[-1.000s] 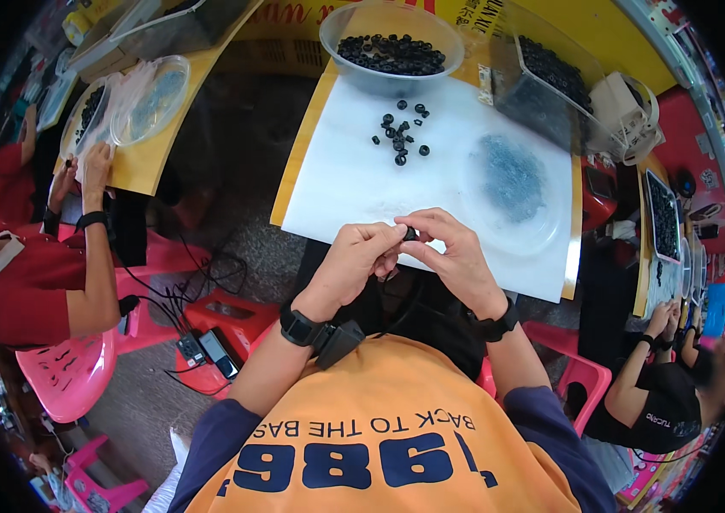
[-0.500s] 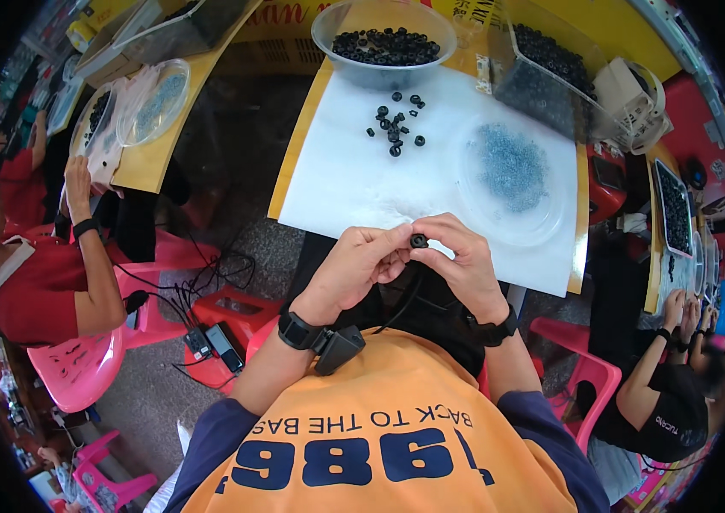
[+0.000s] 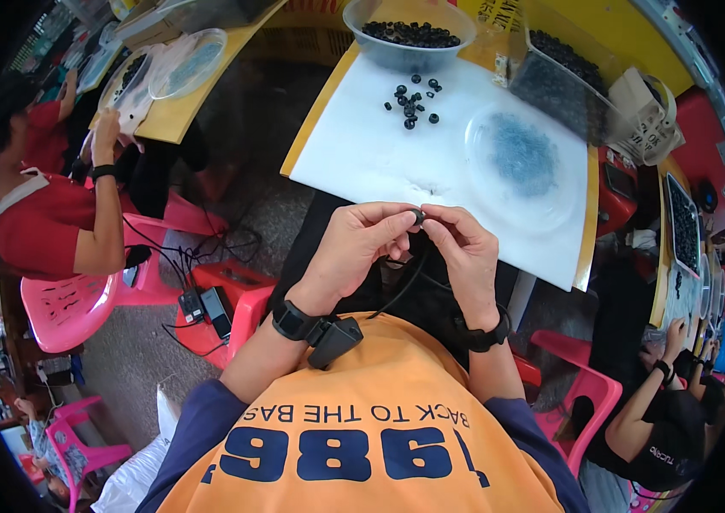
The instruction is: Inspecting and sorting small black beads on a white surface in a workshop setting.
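Left hand: the person's bare left hand (image 3: 352, 248) has its thumb and forefinger pinched on the small black rounded piece (image 3: 418, 217).
Right hand: the bare right hand (image 3: 467, 256) meets it, thumb and forefinger tips closed on the piece's right side; the hands are together at the fingertips.
Held piece: between the two sets of fingertips, at the near edge of the tabletop as seen from above.
Wrists: a black strap (image 3: 296, 321) circles the left wrist, another black band (image 3: 484, 338) the right.
Work surface: a smooth white sheet (image 3: 362, 145) covers most of a yellow wooden tabletop (image 3: 592, 188).
Loose pieces: a scattered cluster of small black pieces (image 3: 409, 111) lies on the sheet, beyond the hands.
Bowl: a wide translucent plastic bowl (image 3: 405, 58), holding more black pieces, stands at the far end.
Dish: a shallow, clear round dish (image 3: 480, 150) with pale blue bits (image 3: 523, 158) sits on the right.
Tub: a clear rectangular plastic tub (image 3: 551, 98) with black pieces stands far right, beside a cream fabric bag (image 3: 640, 120).
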A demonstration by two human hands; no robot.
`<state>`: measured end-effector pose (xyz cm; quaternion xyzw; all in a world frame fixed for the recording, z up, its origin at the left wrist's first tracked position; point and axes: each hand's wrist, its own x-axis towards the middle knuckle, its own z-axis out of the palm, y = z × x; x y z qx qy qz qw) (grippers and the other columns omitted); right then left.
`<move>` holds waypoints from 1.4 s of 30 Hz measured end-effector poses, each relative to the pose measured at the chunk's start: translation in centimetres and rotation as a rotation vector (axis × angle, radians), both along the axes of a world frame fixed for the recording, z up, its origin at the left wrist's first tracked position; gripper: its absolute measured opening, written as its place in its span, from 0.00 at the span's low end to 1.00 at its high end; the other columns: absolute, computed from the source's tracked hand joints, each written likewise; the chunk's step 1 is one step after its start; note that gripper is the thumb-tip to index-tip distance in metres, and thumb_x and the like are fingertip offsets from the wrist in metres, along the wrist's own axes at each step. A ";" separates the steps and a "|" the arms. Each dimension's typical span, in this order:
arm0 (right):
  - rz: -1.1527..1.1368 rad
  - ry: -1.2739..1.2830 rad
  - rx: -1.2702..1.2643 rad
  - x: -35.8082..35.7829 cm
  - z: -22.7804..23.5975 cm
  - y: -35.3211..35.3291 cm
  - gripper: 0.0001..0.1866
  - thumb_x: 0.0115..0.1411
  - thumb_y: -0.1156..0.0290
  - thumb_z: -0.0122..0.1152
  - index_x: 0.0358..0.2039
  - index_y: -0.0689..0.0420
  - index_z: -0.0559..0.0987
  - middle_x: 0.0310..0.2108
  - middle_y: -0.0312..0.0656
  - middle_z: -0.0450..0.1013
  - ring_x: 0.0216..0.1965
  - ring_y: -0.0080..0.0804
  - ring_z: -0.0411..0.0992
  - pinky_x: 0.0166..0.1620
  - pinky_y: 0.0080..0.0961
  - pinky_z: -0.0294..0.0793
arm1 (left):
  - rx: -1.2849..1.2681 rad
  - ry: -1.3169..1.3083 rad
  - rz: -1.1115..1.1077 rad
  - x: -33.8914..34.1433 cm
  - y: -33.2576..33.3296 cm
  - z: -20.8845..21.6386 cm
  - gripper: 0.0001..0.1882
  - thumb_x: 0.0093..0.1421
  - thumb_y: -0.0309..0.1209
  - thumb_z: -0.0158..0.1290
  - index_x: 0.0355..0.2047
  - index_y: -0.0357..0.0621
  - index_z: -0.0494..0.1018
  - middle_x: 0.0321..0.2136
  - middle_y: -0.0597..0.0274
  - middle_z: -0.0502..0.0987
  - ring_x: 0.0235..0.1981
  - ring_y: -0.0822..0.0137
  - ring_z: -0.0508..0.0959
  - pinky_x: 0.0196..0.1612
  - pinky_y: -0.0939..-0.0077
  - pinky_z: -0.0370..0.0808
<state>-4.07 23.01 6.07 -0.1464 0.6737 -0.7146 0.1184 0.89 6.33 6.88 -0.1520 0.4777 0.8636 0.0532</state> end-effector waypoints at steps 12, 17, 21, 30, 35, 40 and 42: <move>0.016 -0.012 -0.198 0.9 -1.0 1.5 0.07 0.60 0.79 0.64 0.40 0.64 0.83 0.37 0.35 0.78 0.35 0.16 0.74 0.40 0.13 0.73 | -0.338 0.200 0.070 1.7 2.6 1.2 0.13 0.62 0.23 0.59 0.46 0.31 0.79 0.30 0.63 0.80 0.29 0.78 0.77 0.32 0.84 0.76; 0.035 0.010 -0.171 0.4 -1.1 2.2 0.08 0.59 0.79 0.66 0.39 0.64 0.82 0.36 0.35 0.77 0.35 0.17 0.74 0.40 0.14 0.74 | -0.271 0.160 0.066 1.3 2.8 -0.4 0.14 0.62 0.24 0.59 0.47 0.31 0.78 0.31 0.61 0.81 0.29 0.77 0.78 0.33 0.84 0.77; 0.012 0.066 -0.101 0.4 -1.2 2.0 0.07 0.57 0.79 0.66 0.38 0.63 0.82 0.35 0.34 0.76 0.34 0.17 0.73 0.38 0.15 0.74 | -0.212 0.106 0.092 1.1 2.9 -1.1 0.13 0.62 0.25 0.59 0.46 0.32 0.78 0.31 0.61 0.81 0.29 0.77 0.78 0.33 0.84 0.77; -0.081 0.162 0.033 1.1 -1.7 0.8 0.08 0.53 0.79 0.67 0.36 0.62 0.81 0.33 0.36 0.76 0.30 0.19 0.73 0.35 0.17 0.74 | -0.168 0.083 0.121 1.0 2.5 -1.6 0.11 0.61 0.24 0.60 0.43 0.32 0.80 0.33 0.59 0.82 0.29 0.75 0.79 0.34 0.84 0.78; -0.106 0.244 0.087 1.1 -2.0 0.5 0.08 0.52 0.79 0.67 0.34 0.62 0.81 0.31 0.36 0.76 0.28 0.20 0.72 0.33 0.17 0.73 | -0.119 0.038 0.138 0.9 2.2 -2.4 0.11 0.59 0.24 0.61 0.42 0.32 0.80 0.32 0.58 0.82 0.29 0.75 0.80 0.34 0.84 0.78; -0.065 0.188 0.104 0.8 -2.0 0.8 0.07 0.52 0.79 0.67 0.32 0.62 0.81 0.29 0.35 0.76 0.27 0.18 0.71 0.32 0.16 0.72 | -0.075 0.025 0.166 1.1 2.5 -2.9 0.11 0.60 0.24 0.61 0.42 0.31 0.80 0.32 0.58 0.82 0.29 0.75 0.80 0.34 0.84 0.78; -0.042 0.139 0.051 0.9 -2.2 0.8 0.06 0.52 0.80 0.66 0.32 0.63 0.80 0.29 0.35 0.76 0.28 0.17 0.71 0.32 0.16 0.71 | -0.028 0.018 0.161 1.2 2.5 -3.3 0.11 0.60 0.24 0.61 0.42 0.31 0.79 0.32 0.58 0.82 0.28 0.75 0.80 0.33 0.84 0.78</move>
